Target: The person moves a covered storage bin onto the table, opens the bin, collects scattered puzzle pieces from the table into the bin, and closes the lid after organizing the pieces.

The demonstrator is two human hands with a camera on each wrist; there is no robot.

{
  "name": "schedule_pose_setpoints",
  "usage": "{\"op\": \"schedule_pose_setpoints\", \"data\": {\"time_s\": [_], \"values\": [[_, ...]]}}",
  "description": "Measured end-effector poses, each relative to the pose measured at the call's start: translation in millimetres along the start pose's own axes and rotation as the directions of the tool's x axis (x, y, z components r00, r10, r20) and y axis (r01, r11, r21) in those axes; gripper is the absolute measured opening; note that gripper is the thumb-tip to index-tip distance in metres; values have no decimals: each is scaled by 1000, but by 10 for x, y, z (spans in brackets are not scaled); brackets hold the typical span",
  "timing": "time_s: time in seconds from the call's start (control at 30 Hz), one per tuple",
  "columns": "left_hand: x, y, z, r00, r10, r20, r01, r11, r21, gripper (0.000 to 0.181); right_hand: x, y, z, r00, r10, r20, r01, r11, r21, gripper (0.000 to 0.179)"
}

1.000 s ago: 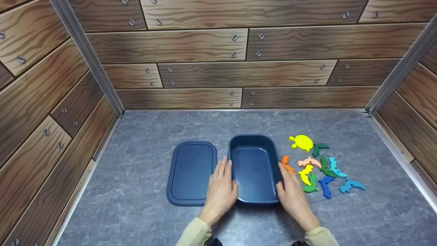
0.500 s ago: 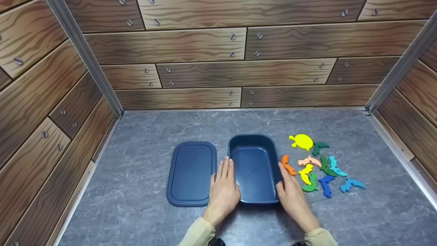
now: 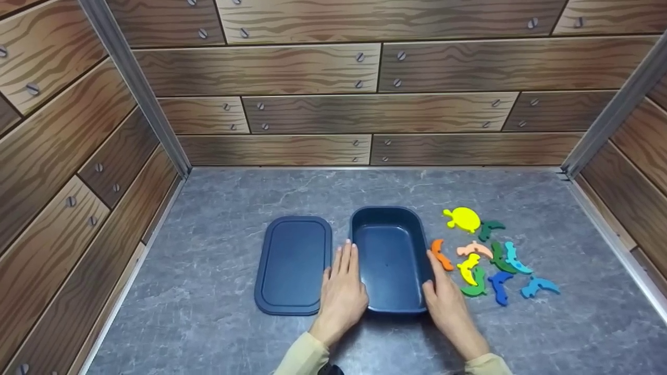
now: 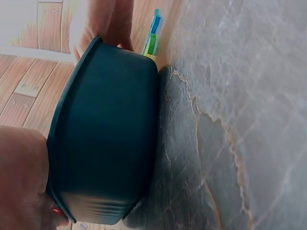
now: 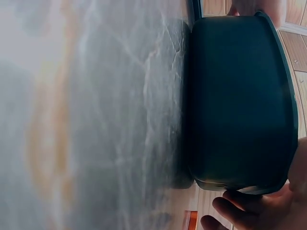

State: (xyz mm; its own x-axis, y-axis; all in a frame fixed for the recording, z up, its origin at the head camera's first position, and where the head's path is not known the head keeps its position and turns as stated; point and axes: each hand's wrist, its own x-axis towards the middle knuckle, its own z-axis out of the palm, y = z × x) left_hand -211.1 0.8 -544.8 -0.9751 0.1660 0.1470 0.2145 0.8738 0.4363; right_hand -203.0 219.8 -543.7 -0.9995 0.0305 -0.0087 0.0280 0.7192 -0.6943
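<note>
Head view: left hand point(image 3: 343, 294) partly hides lid point(image 3: 293, 265); orange piece point(image 3: 441, 254) beside container point(image 3: 391, 265).

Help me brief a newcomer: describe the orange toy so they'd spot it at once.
On the grey table, find the blue box between the left hand and right hand. Of the toys right of it, the closest is the curved toy, the only bright orange one.

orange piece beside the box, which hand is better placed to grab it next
Most likely the right: the right hand is at the right side of the box, close to the orange piece. The left hand is on the opposite side, by the lid.
</note>
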Motion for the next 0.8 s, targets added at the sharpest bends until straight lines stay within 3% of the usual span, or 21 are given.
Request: {"op": "schedule_pose_setpoints", "data": {"time_s": [0.2, 0.43, 0.63, 0.8], "values": [[15, -6, -2, 1000, 12, 7, -12, 1000, 10, 68, 3, -8, -19, 1000, -28, -2, 28, 1000, -9, 64], [12, -10, 12, 1000, 14, 7, -14, 1000, 20, 68, 14, 41, -66, 999, -50, 22, 48, 997, 55, 62], [-5, -6, 13, 1000, 4, 20, -4, 1000, 13, 68, 13, 119, -107, 996, -88, -11, 88, 990, 108, 61], [4, 0, -4, 1000, 11, 15, -11, 1000, 9, 67, 48, 145, -172, 996, -86, -22, 88, 993, 74, 64]]}}
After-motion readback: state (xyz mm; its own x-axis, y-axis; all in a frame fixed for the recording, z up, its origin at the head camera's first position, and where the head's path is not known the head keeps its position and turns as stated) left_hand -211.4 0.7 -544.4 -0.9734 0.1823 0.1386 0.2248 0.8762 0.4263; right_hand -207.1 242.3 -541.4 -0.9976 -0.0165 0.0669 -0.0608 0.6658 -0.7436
